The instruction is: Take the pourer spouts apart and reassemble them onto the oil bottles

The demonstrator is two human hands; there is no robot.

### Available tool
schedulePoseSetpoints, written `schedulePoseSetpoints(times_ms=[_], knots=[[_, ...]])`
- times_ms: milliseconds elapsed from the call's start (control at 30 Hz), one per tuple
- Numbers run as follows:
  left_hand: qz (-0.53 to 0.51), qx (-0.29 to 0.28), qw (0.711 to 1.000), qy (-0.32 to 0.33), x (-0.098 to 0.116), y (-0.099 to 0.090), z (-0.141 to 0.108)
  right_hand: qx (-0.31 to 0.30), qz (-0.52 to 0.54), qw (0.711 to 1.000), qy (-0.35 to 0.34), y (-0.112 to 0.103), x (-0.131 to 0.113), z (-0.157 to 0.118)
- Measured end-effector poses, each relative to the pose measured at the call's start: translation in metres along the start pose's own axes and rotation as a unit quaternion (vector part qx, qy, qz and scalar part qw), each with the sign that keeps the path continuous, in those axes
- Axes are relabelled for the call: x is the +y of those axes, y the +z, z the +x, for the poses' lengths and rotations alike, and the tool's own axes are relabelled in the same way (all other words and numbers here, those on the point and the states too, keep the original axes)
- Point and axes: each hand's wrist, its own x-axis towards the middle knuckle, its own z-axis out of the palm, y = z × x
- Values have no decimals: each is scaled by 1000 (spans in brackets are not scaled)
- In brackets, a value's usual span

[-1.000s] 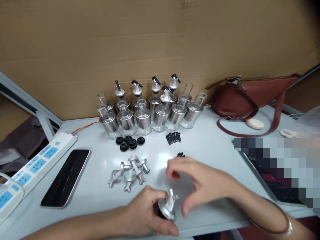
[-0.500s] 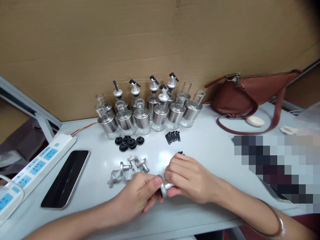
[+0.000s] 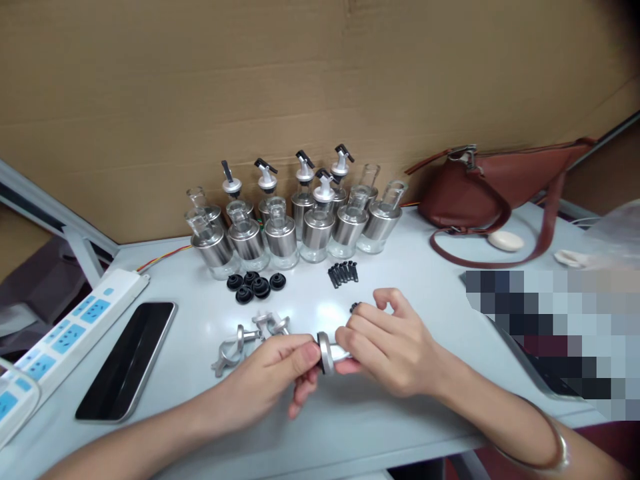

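Note:
A silver bottle pourer spout (image 3: 327,353) with a black stopper at its left end is held between my two hands. My left hand (image 3: 275,373) is closed, its thumb and fingers pinching the black end. My right hand (image 3: 393,350) is closed round the spout's narrow silver end, its index finger raised and bent. Loose silver spout pieces (image 3: 240,340) lie left of the hands. Beyond them sit several black rubber stoppers (image 3: 261,287) and a row of black levers (image 3: 343,273). Small black parts (image 3: 355,307) show partly behind my right hand.
Glass bottles with metal sleeves (image 3: 281,239) stand along the cardboard wall, several topped with pourers (image 3: 267,177). A power strip (image 3: 65,340) and phone (image 3: 127,360) lie at left. A brown bag (image 3: 465,193) and white oval object (image 3: 506,241) are at right, near a pixelated area.
Both hands have risen slightly with the pourer spout. My right index finger has lifted away from the others. The view has shifted a little.

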Motion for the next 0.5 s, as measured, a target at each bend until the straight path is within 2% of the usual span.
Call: schedulePoseSetpoints(times_ms=[133, 200, 233, 267, 300, 367, 400, 433, 500], knots=[[50, -7, 999, 11, 6, 4, -9, 18, -6, 1000, 11, -2, -6, 0], [158, 6, 986, 51, 11, 4, -12, 28, -3, 999, 15, -3, -8, 0], [236, 23, 967, 98, 12, 3, -12, 32, 2, 999, 16, -3, -9, 0], [323, 46, 932, 161, 14, 1, -12, 35, 8, 999, 18, -4, -9, 0], [408, 70, 880, 232, 15, 0, -11, 36, 14, 999, 19, -4, -9, 0], [543, 108, 753, 355, 17, -5, -10, 38, 25, 999, 14, -6, -10, 1], [586, 117, 697, 396, 19, -7, -10, 40, 31, 999, 12, -6, -11, 1], [617, 122, 653, 421, 20, -9, -9, 43, 36, 998, 9, -6, -11, 1], [651, 123, 602, 447, 24, -12, -10, 46, 53, 997, 8, -6, -13, 1]])
